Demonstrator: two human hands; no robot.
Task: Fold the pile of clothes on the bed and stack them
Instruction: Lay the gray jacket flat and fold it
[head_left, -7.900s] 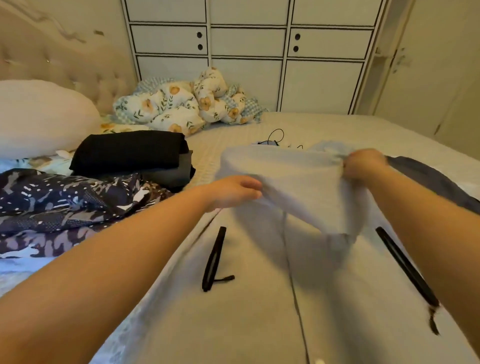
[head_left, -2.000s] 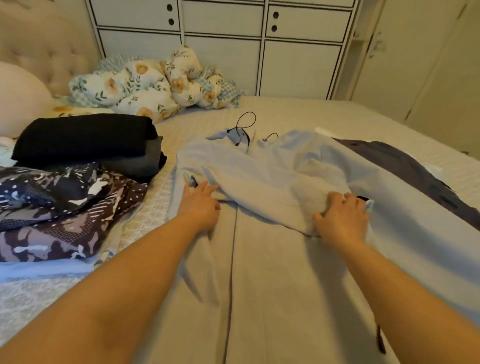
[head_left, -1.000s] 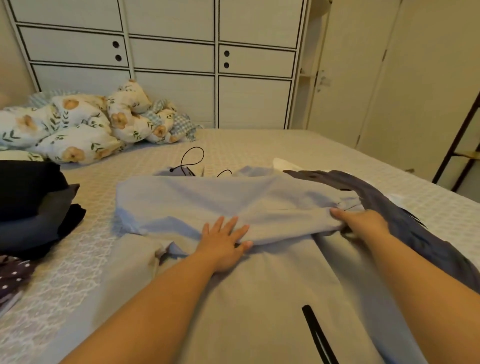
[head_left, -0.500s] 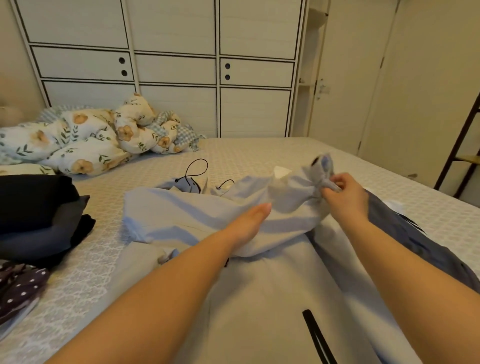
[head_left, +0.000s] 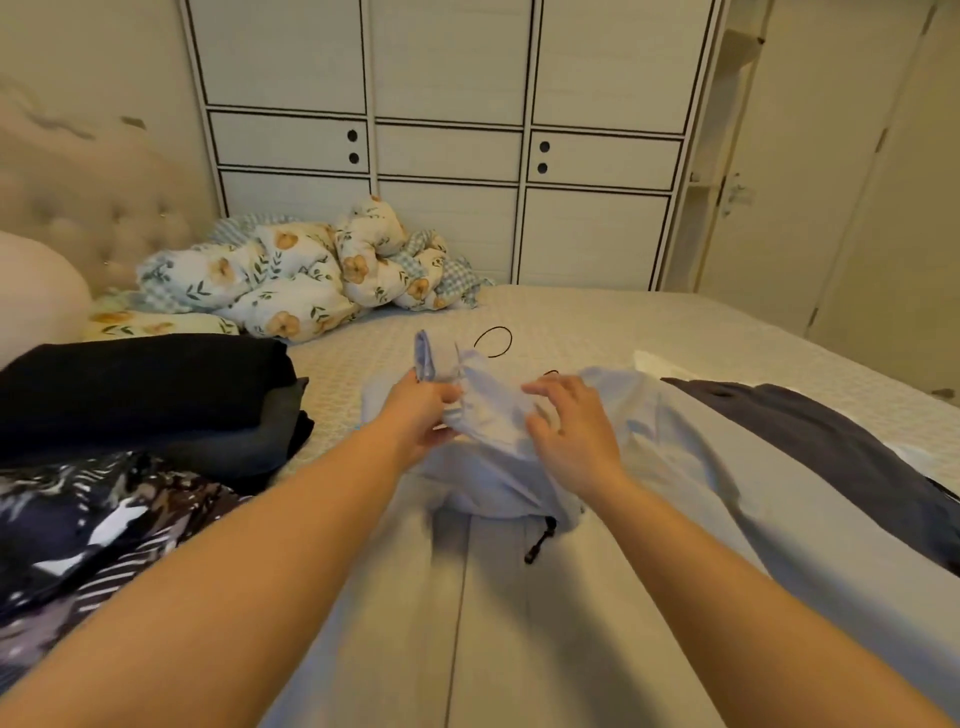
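A pale blue-grey garment (head_left: 519, 597) with a dark centre seam and black drawstrings lies spread on the bed in front of me. My left hand (head_left: 423, 415) pinches a bunched sleeve cuff (head_left: 428, 361) of it and holds it raised. My right hand (head_left: 569, 431) hovers just right of that, fingers spread over the bunched fabric, holding nothing. A stack of folded dark clothes (head_left: 145, 395) sits at the left, with a patterned navy and white garment (head_left: 93, 525) in front of it. A dark grey garment (head_left: 831, 457) lies at the right.
A crumpled floral duvet (head_left: 291, 275) lies at the back of the bed by the white wardrobe (head_left: 447, 145). A pillow (head_left: 36, 301) and tufted headboard are at the far left. A thin black cord loop (head_left: 493, 343) lies just beyond the garment.
The sleeve end has passed from my right hand to my left and moved leftward across the garment. My right hand has let go and opened. The camera has turned left.
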